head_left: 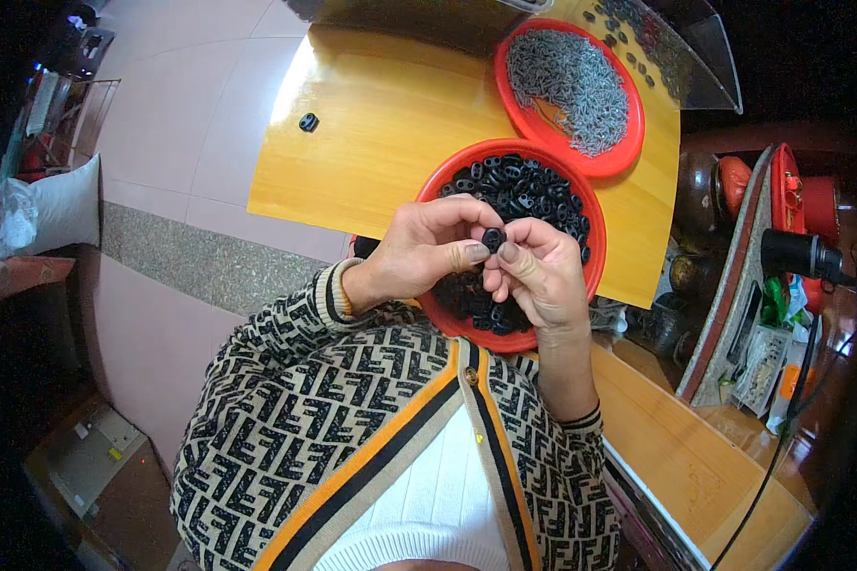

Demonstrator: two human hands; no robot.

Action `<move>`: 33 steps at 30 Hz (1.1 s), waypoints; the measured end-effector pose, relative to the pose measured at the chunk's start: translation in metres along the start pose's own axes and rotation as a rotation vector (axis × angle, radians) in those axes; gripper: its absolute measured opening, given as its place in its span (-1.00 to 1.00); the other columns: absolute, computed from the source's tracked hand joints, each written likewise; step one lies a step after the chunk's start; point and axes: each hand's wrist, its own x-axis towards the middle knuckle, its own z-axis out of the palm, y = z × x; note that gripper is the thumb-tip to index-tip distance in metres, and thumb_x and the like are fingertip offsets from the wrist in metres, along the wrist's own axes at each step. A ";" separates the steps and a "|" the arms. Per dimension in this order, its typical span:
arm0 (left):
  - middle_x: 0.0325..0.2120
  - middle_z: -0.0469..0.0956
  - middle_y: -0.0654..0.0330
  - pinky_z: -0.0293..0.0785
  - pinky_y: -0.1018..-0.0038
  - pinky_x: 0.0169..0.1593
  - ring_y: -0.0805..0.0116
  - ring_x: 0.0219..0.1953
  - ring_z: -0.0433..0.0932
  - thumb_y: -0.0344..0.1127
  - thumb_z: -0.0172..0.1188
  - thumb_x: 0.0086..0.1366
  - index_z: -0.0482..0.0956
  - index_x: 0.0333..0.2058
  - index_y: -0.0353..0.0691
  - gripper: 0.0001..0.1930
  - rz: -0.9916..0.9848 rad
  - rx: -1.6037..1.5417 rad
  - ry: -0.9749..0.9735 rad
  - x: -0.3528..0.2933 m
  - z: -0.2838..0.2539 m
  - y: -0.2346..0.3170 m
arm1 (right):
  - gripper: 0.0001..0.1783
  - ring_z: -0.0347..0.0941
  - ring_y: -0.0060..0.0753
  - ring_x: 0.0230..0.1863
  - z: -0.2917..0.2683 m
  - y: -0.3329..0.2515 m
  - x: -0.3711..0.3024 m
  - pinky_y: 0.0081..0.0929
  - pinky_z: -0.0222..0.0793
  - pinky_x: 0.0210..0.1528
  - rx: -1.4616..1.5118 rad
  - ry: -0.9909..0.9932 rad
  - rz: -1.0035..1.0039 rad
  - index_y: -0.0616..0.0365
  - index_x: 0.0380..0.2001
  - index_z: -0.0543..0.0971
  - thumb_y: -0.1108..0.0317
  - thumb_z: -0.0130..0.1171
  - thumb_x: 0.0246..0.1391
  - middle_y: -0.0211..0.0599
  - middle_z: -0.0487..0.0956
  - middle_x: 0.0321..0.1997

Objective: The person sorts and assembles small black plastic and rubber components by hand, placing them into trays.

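My left hand (411, 249) and my right hand (550, 278) meet above a red basin (596, 228). Between their thumbs and fingertips is a small black plastic piece (492, 240) that looks like a cord lock; both hands pinch it. The fingers partly cover it, so any smaller part held there is hidden. Many similar black cord locks (528, 195), some showing two holes, fill the basin under my hands. Touching the basin's far right side is a red tray (635, 124) heaped with small grey metal springs (581, 81).
One black cord lock (308, 122) lies alone on the yellow wooden table (371, 124). A clear plastic bin (719, 57) with dark pieces stands at the far right. To the right are a cluttered shelf (724, 285) and a black cable (788, 428).
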 end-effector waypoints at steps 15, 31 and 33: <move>-0.44 0.45 0.23 0.43 0.65 -0.30 0.53 -0.39 0.47 -0.52 0.01 0.17 0.37 -0.18 -0.41 -0.78 -0.052 -0.124 0.023 0.002 0.016 -0.004 | -0.81 0.43 -0.49 -0.61 -0.006 -0.003 -0.008 -0.69 0.38 -0.63 0.021 0.029 -0.051 0.30 -0.31 0.40 0.43 0.07 -0.01 -0.23 0.49 -0.52; -0.46 0.46 0.21 0.43 0.63 -0.34 0.54 -0.42 0.46 -0.52 0.05 0.14 0.41 -0.22 -0.42 -0.79 0.043 0.038 0.056 0.001 0.018 -0.002 | -0.82 0.45 -0.48 -0.61 -0.012 -0.008 -0.004 -0.71 0.38 -0.66 0.041 -0.076 0.011 0.28 -0.36 0.39 0.47 0.11 -0.06 -0.24 0.49 -0.55; -0.46 0.47 0.22 0.43 0.64 -0.34 0.55 -0.42 0.46 -0.52 0.06 0.14 0.42 -0.22 -0.41 -0.79 -0.030 0.016 0.069 0.003 0.015 -0.003 | -0.83 0.45 -0.48 -0.61 -0.015 -0.009 -0.003 -0.71 0.38 -0.66 0.072 -0.068 0.033 0.28 -0.36 0.39 0.47 0.11 -0.05 -0.23 0.49 -0.55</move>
